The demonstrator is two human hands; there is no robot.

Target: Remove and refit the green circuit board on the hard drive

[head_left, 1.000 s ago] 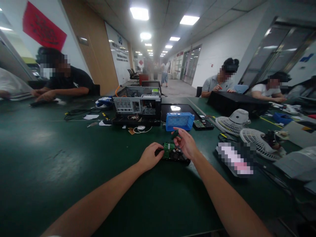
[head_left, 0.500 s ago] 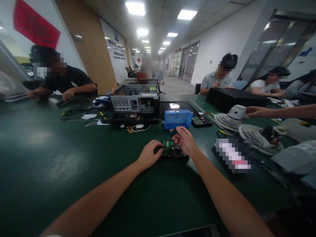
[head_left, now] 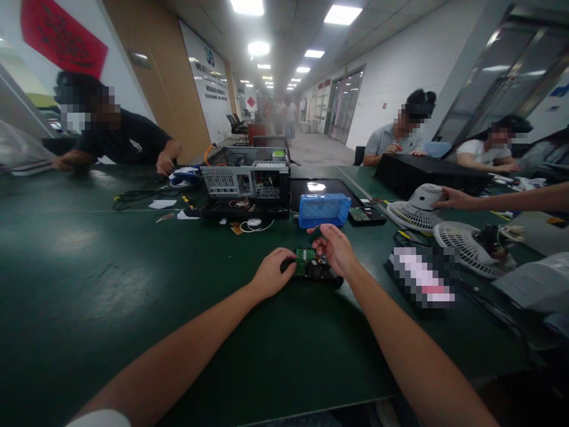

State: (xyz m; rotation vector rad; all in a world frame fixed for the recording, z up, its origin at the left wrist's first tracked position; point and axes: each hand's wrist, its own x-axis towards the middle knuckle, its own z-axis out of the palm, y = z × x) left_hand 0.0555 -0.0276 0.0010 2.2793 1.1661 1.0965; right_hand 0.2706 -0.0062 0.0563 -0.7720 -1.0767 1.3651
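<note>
A black hard drive with a green circuit board (head_left: 306, 256) lies on the table in front of me. My left hand (head_left: 275, 273) is closed around its left end, the thumb and fingers on either side. Above the right part of the board, my right hand (head_left: 334, 248) pinches a dark-handled screwdriver (head_left: 317, 232), held roughly upright. Its tip is hidden by my fingers. Just behind stands a blue plastic bin (head_left: 324, 211), with another hard drive (head_left: 367, 215) to its right.
An opened computer case (head_left: 244, 184) stands behind. A flat dark screen (head_left: 306, 185) lies beside it. To the right are white fan parts (head_left: 466, 249), a co-worker's hand (head_left: 453, 198) and a box (head_left: 424, 276). A large black case (head_left: 431, 174) sits farther back.
The view has shifted slightly; my hands keep almost the same pose at the drive. The co-worker's hand at the far left has moved right, towards the blue and white bundle.
</note>
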